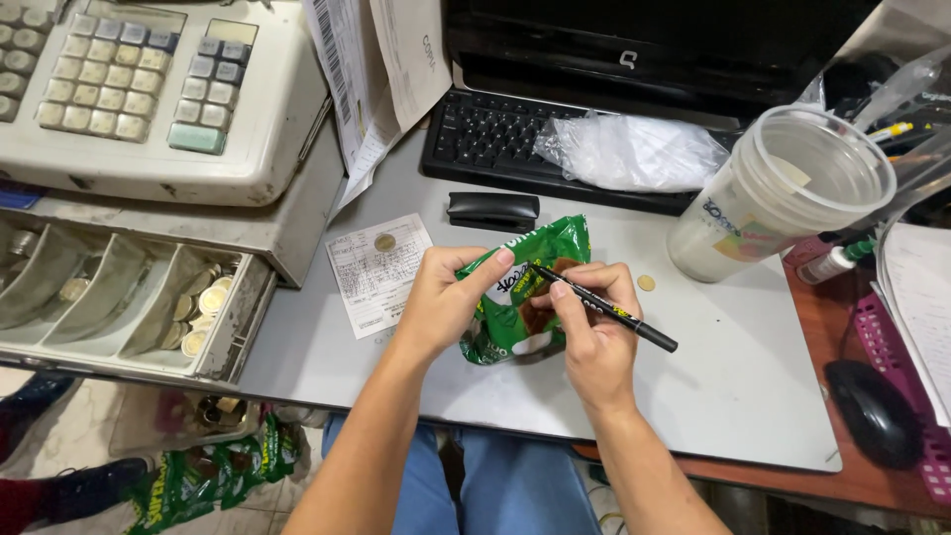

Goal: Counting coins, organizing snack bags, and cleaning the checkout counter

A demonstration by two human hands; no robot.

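My left hand (443,297) grips the left side of a green snack packet (515,302) held just above the grey desk mat (733,376). My right hand (594,322) holds a black pen (609,308) like a writing tool, its tip touching the upper part of the packet. The pen's back end points right and down past my fingers. My right fingers also rest against the packet's right edge.
A cash register (149,89) with an open coin drawer (129,297) stands left. A receipt (376,272) with a coin on it, a black stapler (492,210), a keyboard (495,139), a clear plastic cup (783,198), a loose coin (646,282) and a mouse (877,411) surround my hands.
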